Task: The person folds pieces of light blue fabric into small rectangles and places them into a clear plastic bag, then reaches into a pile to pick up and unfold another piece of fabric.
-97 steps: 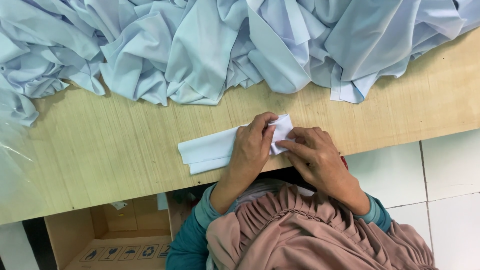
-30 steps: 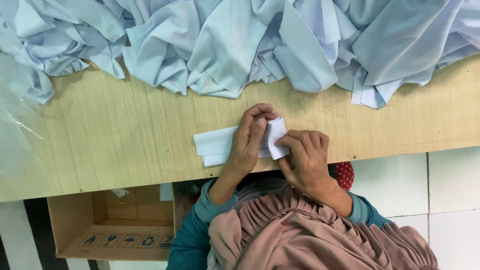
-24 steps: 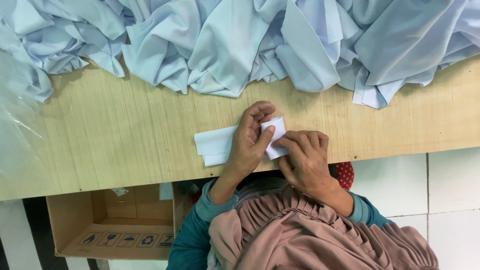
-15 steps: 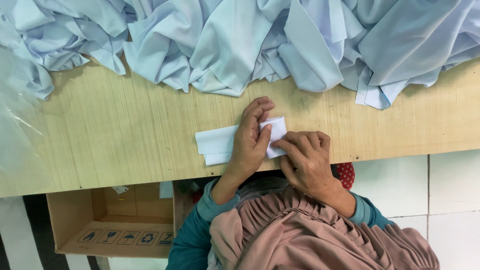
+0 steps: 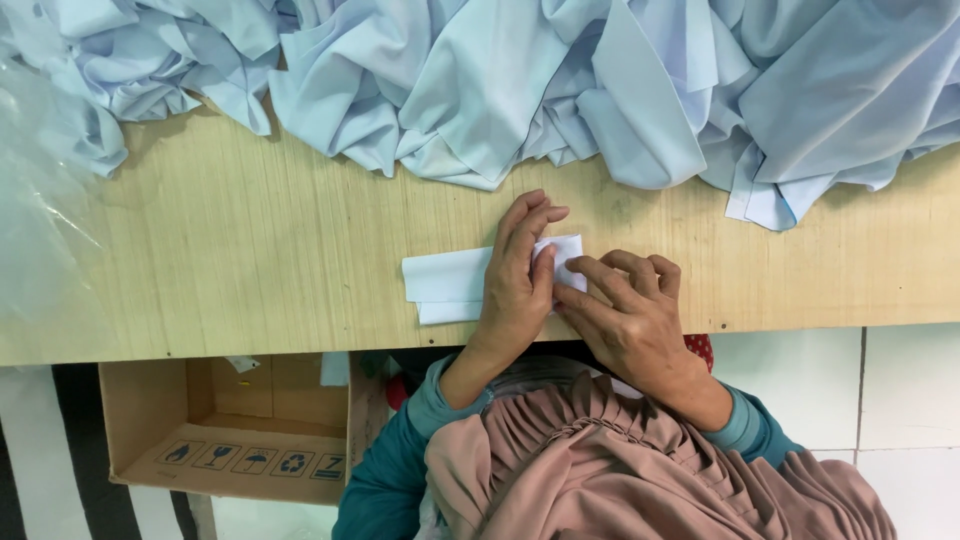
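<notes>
Left hand lies flat, fingers together and pointing toward 12 o'clock, pressing down on the white folded fabric piece. Right hand sits just beside it at 3 o'clock, fingers curled narrow, index tip pinching or creasing the right end of the piece against the left palm edge. No gap shows, both hands touch it.

Handling, as a judgement: piece looks light, thin, soft and limp, likely a bit slippery on the smooth board; not fragile. It holds a fold only while pressed. Best hold looks like a flat press mid-piece plus a pinch at the folded end or along the long edge.

Looks: small white strip, long side running 9 to 3 o'clock, two layers offset, the lower layer peeking out along the near edge. It lies near the front edge of the wooden table.

At 12 o'clock, well apart, a heap of pale blue cloth. At 9 o'clock, clear plastic sheet. At 7 o'clock under the table, an open cardboard box.
</notes>
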